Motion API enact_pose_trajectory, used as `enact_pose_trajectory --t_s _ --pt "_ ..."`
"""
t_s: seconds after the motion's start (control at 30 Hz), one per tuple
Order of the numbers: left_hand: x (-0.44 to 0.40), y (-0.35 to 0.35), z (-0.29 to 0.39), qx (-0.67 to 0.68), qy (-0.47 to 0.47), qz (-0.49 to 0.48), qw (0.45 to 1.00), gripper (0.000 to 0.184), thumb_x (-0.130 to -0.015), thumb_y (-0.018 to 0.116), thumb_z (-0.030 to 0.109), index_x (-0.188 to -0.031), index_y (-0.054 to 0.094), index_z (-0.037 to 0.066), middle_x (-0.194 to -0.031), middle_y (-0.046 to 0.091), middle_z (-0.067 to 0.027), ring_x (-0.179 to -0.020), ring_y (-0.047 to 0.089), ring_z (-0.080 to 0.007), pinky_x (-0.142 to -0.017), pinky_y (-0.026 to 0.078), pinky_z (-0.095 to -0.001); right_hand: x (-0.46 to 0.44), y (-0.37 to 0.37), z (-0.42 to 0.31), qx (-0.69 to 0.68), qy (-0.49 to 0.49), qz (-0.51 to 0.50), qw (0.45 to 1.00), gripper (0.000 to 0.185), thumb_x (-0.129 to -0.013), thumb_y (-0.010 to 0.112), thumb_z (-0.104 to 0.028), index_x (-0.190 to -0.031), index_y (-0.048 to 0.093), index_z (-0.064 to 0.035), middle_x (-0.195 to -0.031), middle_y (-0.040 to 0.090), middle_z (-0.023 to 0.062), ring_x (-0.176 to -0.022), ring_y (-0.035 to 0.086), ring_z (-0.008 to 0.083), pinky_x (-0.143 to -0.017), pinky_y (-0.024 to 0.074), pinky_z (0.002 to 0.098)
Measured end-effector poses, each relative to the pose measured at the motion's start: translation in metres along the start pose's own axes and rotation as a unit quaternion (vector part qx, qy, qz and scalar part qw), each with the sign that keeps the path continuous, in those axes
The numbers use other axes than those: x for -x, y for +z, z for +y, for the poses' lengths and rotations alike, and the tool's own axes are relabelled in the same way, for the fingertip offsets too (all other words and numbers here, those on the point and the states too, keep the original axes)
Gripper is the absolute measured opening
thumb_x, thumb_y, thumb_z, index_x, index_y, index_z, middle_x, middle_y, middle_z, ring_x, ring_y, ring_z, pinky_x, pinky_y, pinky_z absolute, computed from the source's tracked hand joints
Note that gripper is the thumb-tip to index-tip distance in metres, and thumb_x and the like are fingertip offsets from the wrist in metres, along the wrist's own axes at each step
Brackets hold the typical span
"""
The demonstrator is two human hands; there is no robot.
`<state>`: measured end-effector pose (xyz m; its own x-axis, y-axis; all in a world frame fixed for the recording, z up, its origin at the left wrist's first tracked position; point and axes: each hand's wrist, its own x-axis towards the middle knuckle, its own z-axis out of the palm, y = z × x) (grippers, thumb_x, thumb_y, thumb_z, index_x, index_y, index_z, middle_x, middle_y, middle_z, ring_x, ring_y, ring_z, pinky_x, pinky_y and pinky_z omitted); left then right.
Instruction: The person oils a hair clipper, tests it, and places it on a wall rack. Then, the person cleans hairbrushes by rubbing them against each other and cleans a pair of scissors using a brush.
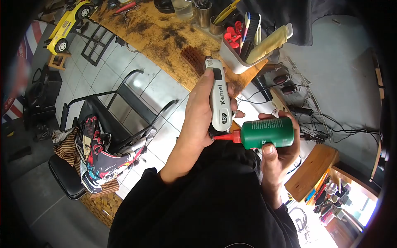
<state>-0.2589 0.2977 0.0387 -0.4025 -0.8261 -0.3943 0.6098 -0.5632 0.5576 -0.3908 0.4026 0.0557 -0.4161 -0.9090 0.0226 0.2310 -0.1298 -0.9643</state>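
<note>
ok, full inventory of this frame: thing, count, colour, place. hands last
Hair clipper: 1, white, in left hand
Bottle: 1, green, red nozzle, in right hand
Brush: 1, brown bristles, beside clipper's upper end
Table: 1, wood-brown with dark hair, top
Tub: 1, whitish, table corner
Red clips: several, in tub
Large comb: 1, cream, in tub
Metal cups: 2, silver, table top
Chair: 1, black, left
Patterned cloth: multicoloured, on chair
Toy vehicle: 1, yellow, upper left
Cables: uncountable, black, right
Left hand: 1, centre
Right hand: 1, right of centre
</note>
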Motion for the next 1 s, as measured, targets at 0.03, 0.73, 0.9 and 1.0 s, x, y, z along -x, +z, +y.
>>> enact_pose_trajectory --t_s 0.03,0.73,0.9,1.0 --pt "-0.001 0.000 -0.001 -0.001 0.000 0.000 1.000 0.047 -0.098 0.039 0.048 -0.122 0.046 0.008 -0.086 0.050 -0.0038 -0.064 0.054 -0.0150 -0.058 0.053 -0.0359 0.000 -0.003 -0.003 0.012 -0.007 -0.005 1.000 0.079 -0.073 0.082 -0.024 -0.129 0.037 0.0062 -0.110 0.060 0.0238 -0.103 0.061 0.0264 -0.089 0.0494 0.0364" --pt "-0.003 0.035 -0.020 -0.087 0.164 0.044 0.982 0.043 -0.101 0.035 0.042 -0.130 0.041 0.009 -0.091 0.050 -0.0049 -0.070 0.054 -0.0153 -0.070 0.052 -0.0395 -0.033 -0.066 0.048 -0.342 0.235 0.075 0.907 0.048 -0.095 0.057 -0.034 -0.128 0.044 -0.0013 -0.125 0.052 0.0106 -0.114 0.053 0.0231 -0.093 0.0473 0.0315" --pt "-0.011 0.053 -0.035 -0.101 0.228 0.101 0.963 0.031 -0.102 0.038 0.035 -0.108 0.042 0.005 -0.088 0.051 -0.0062 -0.069 0.058 -0.0149 -0.069 0.056 -0.0367 -0.051 -0.095 0.058 -0.425 0.264 0.052 0.865 0.052 -0.090 0.063 -0.038 -0.128 0.048 -0.0068 -0.123 0.055 0.0092 -0.107 0.057 0.0194 -0.081 0.0534 0.0221" --pt "-0.014 0.055 -0.042 -0.077 0.232 0.112 0.963 0.028 -0.101 0.042 0.033 -0.110 0.042 0.007 -0.092 0.051 -0.0057 -0.074 0.057 -0.0157 -0.075 0.054 -0.0400 -0.061 -0.106 0.062 -0.400 0.247 0.035 0.882 0.050 -0.089 0.064 -0.040 -0.124 0.050 -0.0084 -0.115 0.058 0.0082 -0.102 0.059 0.0204 -0.078 0.0545 0.0221"
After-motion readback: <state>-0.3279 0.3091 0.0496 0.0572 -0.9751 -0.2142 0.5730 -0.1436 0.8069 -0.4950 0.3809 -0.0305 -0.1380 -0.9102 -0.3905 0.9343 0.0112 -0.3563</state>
